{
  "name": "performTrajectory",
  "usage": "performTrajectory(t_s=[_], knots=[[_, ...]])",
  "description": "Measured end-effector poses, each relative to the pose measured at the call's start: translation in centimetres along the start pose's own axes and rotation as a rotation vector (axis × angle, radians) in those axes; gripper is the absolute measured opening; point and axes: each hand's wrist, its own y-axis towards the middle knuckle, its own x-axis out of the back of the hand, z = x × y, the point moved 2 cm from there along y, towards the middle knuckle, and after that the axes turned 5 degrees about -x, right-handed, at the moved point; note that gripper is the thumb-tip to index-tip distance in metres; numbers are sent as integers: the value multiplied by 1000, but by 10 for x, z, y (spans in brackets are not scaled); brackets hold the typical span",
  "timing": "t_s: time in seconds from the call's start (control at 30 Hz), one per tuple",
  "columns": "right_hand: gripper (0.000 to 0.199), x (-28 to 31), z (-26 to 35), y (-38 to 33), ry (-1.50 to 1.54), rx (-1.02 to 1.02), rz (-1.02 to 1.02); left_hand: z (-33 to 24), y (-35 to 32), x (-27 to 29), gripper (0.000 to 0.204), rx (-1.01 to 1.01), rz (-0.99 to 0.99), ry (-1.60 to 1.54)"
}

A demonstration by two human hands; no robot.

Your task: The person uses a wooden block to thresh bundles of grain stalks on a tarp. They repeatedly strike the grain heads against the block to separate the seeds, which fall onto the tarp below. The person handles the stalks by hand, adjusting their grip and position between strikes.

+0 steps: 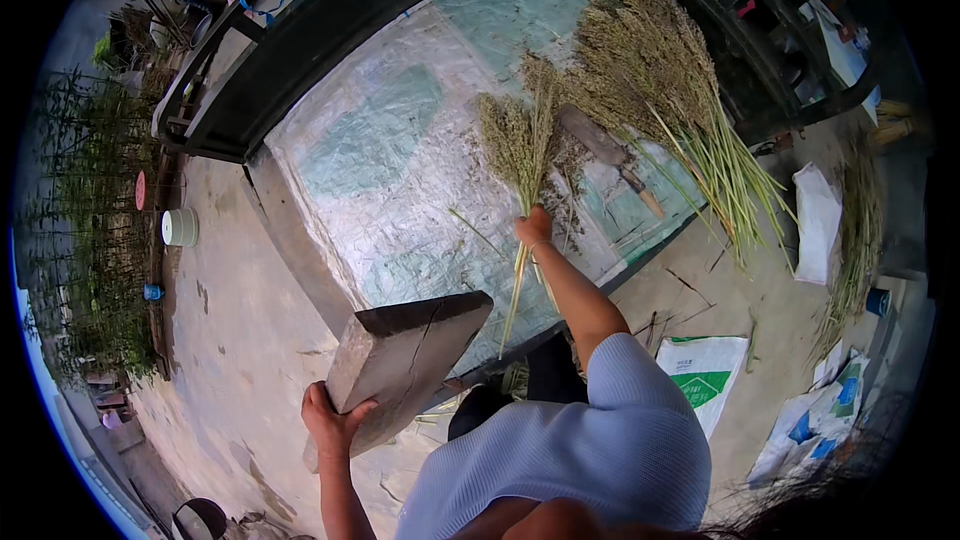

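My right hand (535, 227) is closed round the stalks of a small bunch of grain stalks (517, 145), its seed heads spread over the sheeting and its cut ends toward me. At the lower left, my left hand (335, 422) grips the edge of a thick grey slab (400, 355) with a dark end face and a crack, thumb on top. The slab stands tilted against the near edge of the sheeting; whether it is stone or wood I cannot tell. Beside the bunch lies a worn wooden beater (597, 137) with a narrow handle, among loose seeds.
A large heap of grain stalks (660, 60) fills the far right of the pale plastic sheeting (350, 210). Dark metal rails (230, 70) bound it. White sacks (815, 220) and a green-and-white bag (705, 375) lie at right. A pale green bucket (180, 228) stands left.
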Motion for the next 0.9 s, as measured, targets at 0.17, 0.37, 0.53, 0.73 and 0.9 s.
performTrajectory(t_s=[0.17,0.37,0.53,0.73,0.9], knots=[[18,113,-19,19,142,320,103,-58,76,-50,70,-38,52,-240],[21,243,-31,25,158,421,43,-148,210,-141,74,-242,308,-196],[22,263,-69,15,242,217,36,-209,297,-228,77,-319,594,-130],[20,246,-97,-18,379,23,103,-178,344,-337,79,-284,737,-203],[18,211,-124,-25,327,117,74,-167,336,-338,61,-363,393,-347]])
